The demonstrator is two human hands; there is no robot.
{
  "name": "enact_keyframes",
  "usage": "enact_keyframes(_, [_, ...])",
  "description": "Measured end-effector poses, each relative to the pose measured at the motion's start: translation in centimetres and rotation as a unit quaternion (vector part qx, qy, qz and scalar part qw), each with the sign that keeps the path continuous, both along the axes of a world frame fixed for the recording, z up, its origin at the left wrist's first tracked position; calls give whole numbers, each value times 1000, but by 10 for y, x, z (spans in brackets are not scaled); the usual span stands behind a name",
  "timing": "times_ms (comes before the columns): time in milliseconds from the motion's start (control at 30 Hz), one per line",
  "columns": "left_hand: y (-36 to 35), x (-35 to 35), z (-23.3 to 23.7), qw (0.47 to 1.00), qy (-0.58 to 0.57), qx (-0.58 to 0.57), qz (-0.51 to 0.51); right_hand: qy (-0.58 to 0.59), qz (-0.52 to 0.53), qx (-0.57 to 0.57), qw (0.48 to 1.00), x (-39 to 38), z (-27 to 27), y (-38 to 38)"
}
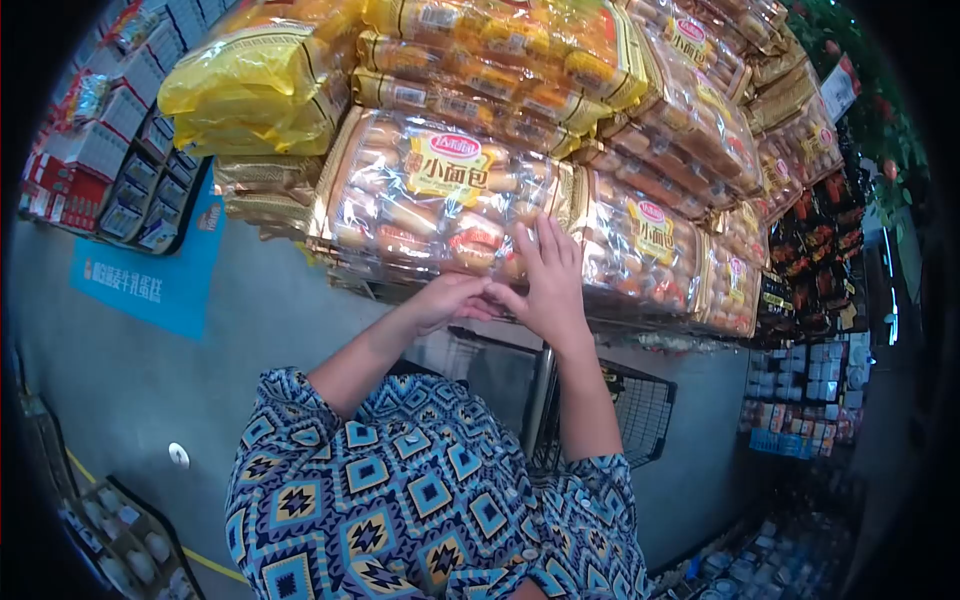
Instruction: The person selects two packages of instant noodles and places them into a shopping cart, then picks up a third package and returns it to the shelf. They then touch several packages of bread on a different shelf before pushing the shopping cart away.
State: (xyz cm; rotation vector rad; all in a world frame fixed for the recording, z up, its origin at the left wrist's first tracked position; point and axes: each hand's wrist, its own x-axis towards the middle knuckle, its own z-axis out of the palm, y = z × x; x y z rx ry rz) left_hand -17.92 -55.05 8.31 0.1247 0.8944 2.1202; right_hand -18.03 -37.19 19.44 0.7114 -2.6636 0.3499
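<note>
A clear pack of small bread rolls (pixel 390 190) with gold ends and a yellow label lies at the front of a stacked display. My right hand (pixel 552 280) rests on its lower right front, fingers spread over the plastic. Just left of it, at the pack's lower edge, is my left hand (pixel 455 302), its fingers loosely bent and partly covered by my right thumb. Nothing shows gripped in either hand. A similar bread pack (pixel 645 255) sits to the right, close to my right hand.
Yellow bread packs (pixel 250 90) are piled above and left. A shopping cart (pixel 640 412) stands below the display, near my right forearm. Shelves with boxed goods (pixel 125 150) are at far left, beside a blue floor sign (pixel 145 285). Dark packages (pixel 815 235) hang at right.
</note>
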Motion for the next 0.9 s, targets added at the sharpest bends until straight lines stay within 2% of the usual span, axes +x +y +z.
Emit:
enact_keyframes(200, [2, -1, 2, 999, 37, -22, 2, 44, 20, 11, 999, -10, -5, 12])
enact_keyframes(233, [2, -1, 1, 998, 49, -31, -3, -61, -47, -156, 985, -13, 1, 19])
enact_keyframes(267, [1, 0, 0, 998, 47, -30, -2, -164, -114, -317, 927, -15, 8, 27])
enact_keyframes(300, [0, -1, 0, 999, 47, -24, -9, -258, -177, -463, 829, -17, 13, 34])
enact_keyframes(333, [-1, -2, 0, 999, 47, -18, -16, -237, -144, -404, 872, -17, 14, 39])
enact_keyframes(367, [-1, -3, 0, 999, 47, -17, -14, -237, -142, -403, 872, -17, 12, 35])
enact_keyframes(400, [0, -2, 1, 999, 40, -15, -5, -129, -84, -283, 947, -15, 10, 25])
enact_keyframes(433, [1, 0, 1, 999, 33, -12, 2, -18, -24, -155, 988, -10, 7, 17])
enact_keyframes(467, [2, 1, 0, 999, 30, -11, 0, -30, -2, -65, 997, -7, 5, 13])
enact_keyframes(600, [4, -1, 2, 1000, 20, -20, 12, -18, -19, 4, 1000, -5, -5, 5])
enact_keyframes(767, [7, 0, -2, 1000, 13, 7, 16, 17, -47, 10, 999, -5, -13, 4])
enact_keyframes(900, [4, 9, 8, 997, 41, -23, 61, 28, -58, 9, 998, -5, -16, 1])
